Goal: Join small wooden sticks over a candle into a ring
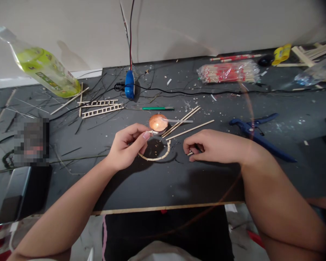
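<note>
1. Your left hand (132, 145) has thumb and forefinger pinched together on a segmented strip (155, 159) of short pale wooden pieces. The strip bows towards the near side in an arc, its other end free to the right, between your two hands.
2. Your right hand (206, 146) is curled, thumb and fingers closed around a small pale-and-dark piece (190, 153), just to the right of the strip's free end.
3. Just beyond your left fingertips stands a round tin (158, 124) with a bright glow inside; a whitish stick (182, 121) lies across its right rim.
4. On the dark table (152, 188), thin wooden sticks (191, 129) lie to the right of the tin, and a green-handled tool (154, 108) lies beyond it.
5. Far left you have a tilted-looking yellow-green bottle (49, 72), with ladder-like wooden frames (101, 110) to its right; a blue cable block (129, 85) stands near the pale wall (176, 25).
6. Far right lies a clear bag of red-marked sticks (228, 71); nearer, beyond your right forearm, rests a blue hand tool (254, 132).
7. Your left fingers hide part of the strip, and your right fingers cover most of their piece, so you cannot tell what it is. A pixelated patch masks something at left, and the right edge cuts off your right arm.
</note>
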Action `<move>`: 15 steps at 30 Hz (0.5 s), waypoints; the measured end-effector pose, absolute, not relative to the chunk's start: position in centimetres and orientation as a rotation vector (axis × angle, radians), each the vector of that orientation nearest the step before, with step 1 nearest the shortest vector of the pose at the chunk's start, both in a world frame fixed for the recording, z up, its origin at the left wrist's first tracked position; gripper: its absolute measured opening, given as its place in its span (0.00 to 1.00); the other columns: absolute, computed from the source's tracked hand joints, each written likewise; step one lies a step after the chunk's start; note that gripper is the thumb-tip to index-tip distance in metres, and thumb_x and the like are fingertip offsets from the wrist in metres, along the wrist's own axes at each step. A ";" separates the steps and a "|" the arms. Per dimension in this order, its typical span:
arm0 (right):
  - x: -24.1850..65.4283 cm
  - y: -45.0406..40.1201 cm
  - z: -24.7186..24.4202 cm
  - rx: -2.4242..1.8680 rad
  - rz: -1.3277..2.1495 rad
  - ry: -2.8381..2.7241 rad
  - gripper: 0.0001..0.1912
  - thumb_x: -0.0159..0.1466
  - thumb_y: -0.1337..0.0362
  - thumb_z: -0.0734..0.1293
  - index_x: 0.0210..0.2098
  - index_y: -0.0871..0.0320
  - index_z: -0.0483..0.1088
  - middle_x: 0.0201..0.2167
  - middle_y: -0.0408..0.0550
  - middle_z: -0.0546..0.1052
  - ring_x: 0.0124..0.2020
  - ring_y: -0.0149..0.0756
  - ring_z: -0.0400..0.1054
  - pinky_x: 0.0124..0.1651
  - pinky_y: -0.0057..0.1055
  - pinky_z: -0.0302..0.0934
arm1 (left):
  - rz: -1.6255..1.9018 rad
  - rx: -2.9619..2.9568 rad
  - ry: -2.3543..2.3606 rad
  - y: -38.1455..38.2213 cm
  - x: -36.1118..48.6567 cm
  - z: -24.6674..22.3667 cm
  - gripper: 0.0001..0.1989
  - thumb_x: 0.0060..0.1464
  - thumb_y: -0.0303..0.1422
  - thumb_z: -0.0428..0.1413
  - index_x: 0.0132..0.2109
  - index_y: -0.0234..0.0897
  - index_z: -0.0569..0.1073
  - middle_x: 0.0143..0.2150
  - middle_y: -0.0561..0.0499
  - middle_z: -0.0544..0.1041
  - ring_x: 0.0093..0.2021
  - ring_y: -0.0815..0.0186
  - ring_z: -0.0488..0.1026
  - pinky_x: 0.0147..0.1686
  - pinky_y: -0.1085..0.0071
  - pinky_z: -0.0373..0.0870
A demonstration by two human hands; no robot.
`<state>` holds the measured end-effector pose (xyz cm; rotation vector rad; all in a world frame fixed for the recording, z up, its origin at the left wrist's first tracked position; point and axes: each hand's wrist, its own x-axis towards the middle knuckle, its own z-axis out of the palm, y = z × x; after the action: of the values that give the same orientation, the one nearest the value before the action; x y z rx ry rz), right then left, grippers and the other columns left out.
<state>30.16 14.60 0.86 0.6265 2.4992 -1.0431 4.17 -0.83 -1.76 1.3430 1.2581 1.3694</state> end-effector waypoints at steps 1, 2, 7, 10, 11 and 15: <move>30.0 14.6 0.8 0.619 -1.042 2.500 0.04 0.63 0.59 0.71 0.36 0.51 0.77 0.28 0.38 0.76 0.29 0.30 0.66 0.32 0.30 0.54 | 1.364 1.340 1.264 -0.9 4.1 -1.7 0.09 0.69 0.36 0.57 0.44 0.35 0.77 0.20 0.57 0.71 0.17 0.76 0.63 0.18 0.79 0.59; 30.0 14.6 0.8 0.618 -1.042 2.498 0.04 0.63 0.59 0.71 0.36 0.51 0.77 0.28 0.39 0.76 0.29 0.30 0.66 0.32 0.30 0.54 | 1.358 1.336 1.270 -0.9 4.1 -1.7 0.09 0.69 0.36 0.57 0.44 0.35 0.77 0.20 0.57 0.71 0.17 0.76 0.63 0.18 0.79 0.59; 30.0 14.7 1.2 0.580 -1.223 2.573 0.06 0.64 0.58 0.72 0.34 0.52 0.79 0.31 0.40 0.76 0.31 0.30 0.66 0.36 0.31 0.58 | 1.331 1.319 1.283 -1.0 4.2 -1.7 0.09 0.69 0.37 0.57 0.44 0.35 0.76 0.20 0.57 0.71 0.17 0.76 0.62 0.17 0.79 0.60; 30.0 14.2 1.7 0.756 -1.577 2.685 0.07 0.63 0.56 0.75 0.35 0.53 0.79 0.31 0.41 0.77 0.31 0.30 0.67 0.36 0.31 0.62 | 1.314 1.276 1.285 -1.2 4.6 -1.8 0.10 0.69 0.39 0.57 0.45 0.37 0.76 0.21 0.57 0.71 0.17 0.75 0.63 0.17 0.79 0.62; 29.9 13.9 1.9 0.852 -1.692 2.737 0.08 0.62 0.56 0.76 0.35 0.53 0.79 0.31 0.42 0.77 0.30 0.30 0.68 0.35 0.31 0.63 | 1.309 1.258 1.278 -1.3 4.7 -1.8 0.10 0.69 0.39 0.57 0.45 0.37 0.76 0.21 0.56 0.72 0.17 0.75 0.63 0.17 0.80 0.63; 29.3 12.5 1.9 1.110 -2.036 2.883 0.05 0.61 0.61 0.77 0.34 0.52 0.79 0.29 0.42 0.79 0.27 0.30 0.70 0.32 0.31 0.66 | 1.302 1.203 1.206 -1.7 5.6 -1.7 0.10 0.69 0.40 0.57 0.45 0.37 0.73 0.25 0.55 0.74 0.20 0.73 0.69 0.18 0.78 0.70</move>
<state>29.27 12.53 1.87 1.1104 2.8830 -2.0359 5.58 -1.69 -1.67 1.2029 1.2064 1.3024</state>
